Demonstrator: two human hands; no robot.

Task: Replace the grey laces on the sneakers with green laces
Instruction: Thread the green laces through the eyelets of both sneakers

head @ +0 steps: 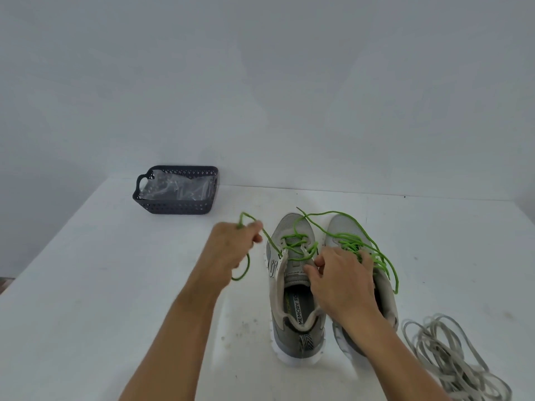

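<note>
Thin round bright-green cord lace (301, 253) crisscrosses the grey mesh sneaker (292, 287) at frame centre; left hand (231, 247) pinches its end, right hand (338, 279) grasps the other.

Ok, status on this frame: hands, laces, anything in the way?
Left hand grips green lace. Right hand pinches it at left sneaker. Grey laces out, lying aside. Nothing blocking.

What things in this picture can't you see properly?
- Head view: the right shoe is mostly hidden by the right hand and forearm; its eyelets cannot be seen.
- The grey laces are cut off by the bottom edge.
- The dark basket holds clear plastic bags; their contents are too small and shiny to tell.
- The left hand is blurred, so how its fingers pinch the green lace is unclear.
</note>
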